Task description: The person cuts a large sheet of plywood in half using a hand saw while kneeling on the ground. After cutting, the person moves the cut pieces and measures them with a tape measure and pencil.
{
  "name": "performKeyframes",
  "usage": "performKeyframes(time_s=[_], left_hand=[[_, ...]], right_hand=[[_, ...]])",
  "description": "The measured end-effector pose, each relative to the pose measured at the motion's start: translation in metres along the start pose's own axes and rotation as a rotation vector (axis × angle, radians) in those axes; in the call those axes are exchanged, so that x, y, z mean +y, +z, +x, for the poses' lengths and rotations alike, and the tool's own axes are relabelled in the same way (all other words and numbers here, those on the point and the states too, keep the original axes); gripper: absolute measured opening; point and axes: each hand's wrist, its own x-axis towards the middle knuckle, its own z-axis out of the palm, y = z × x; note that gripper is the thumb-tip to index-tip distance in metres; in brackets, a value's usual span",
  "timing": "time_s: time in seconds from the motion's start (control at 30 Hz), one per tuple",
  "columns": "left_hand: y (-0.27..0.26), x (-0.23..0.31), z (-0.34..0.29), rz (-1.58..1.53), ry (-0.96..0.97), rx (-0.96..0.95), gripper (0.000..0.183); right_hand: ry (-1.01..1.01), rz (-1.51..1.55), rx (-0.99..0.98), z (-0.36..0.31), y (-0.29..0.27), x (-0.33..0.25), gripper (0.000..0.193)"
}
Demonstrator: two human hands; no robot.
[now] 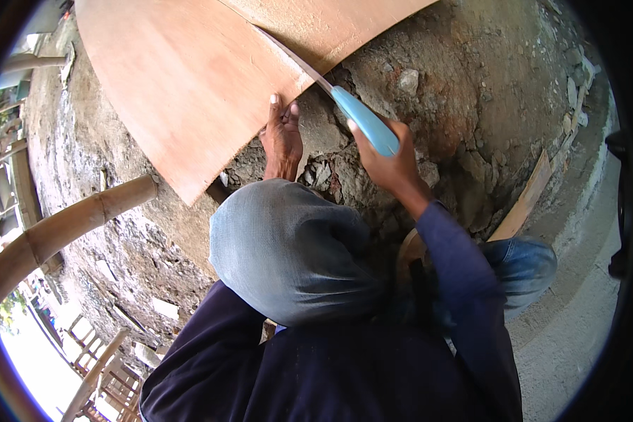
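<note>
A large plywood sheet lies ahead of me, with a long cut running in from its near edge. My right hand is wrapped round the light blue handle of a hand saw. The saw's blade slants up and left into the cut, and part of it is hidden by the wood. At the sheet's near edge, just left of the saw, my left hand touches the plywood with its thumb and fingers apart. Sawdust is scattered on the piece right of the cut.
My bent knee is close below my left hand. Rough, stony ground surrounds the sheet, with a loose stone at the right. A bamboo pole juts in from the left. A wooden strip lies beside a concrete edge.
</note>
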Motion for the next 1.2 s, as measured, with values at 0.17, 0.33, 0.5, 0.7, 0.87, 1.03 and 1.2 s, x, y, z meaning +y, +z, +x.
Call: performKeyframes(time_s=[0.17, 0.33, 0.5, 0.7, 0.87, 1.03, 1.2], left_hand=[[-0.002, -0.001, -0.001, -0.024, -0.001, -0.035, 0.028], [0.0, -0.002, -0.002, -0.018, -0.019, -0.016, 0.027], [-0.008, 0.002, 0.004, 0.014, -0.038, -0.112, 0.032], [-0.02, -0.011, 0.002, 0.015, 0.081, -0.149, 0.042], [-0.019, -0.009, 0.004, 0.12, -0.018, 0.014, 0.036], [-0.017, -0.015, 0.0, 0.082, 0.037, -0.041, 0.048], [-0.014, -0.015, 0.0, 0.028, 0.033, -0.093, 0.053]], right_hand=[[-0.234, 0.142, 0.017, -0.133, -0.079, 0.013, 0.044], [-0.172, 0.188, -0.019, -0.056, -0.034, 0.002, 0.043], [-0.132, 0.264, 0.038, -0.024, -0.005, 0.008, 0.021], [-0.254, 0.074, 0.05, -0.125, -0.088, -0.013, 0.051], [-0.147, 0.146, 0.04, -0.003, -0.008, -0.019, 0.028], [-0.101, 0.23, 0.055, -0.062, -0.03, 0.015, 0.041], [-0.113, 0.26, 0.131, -0.148, -0.088, -0.004, 0.027]])
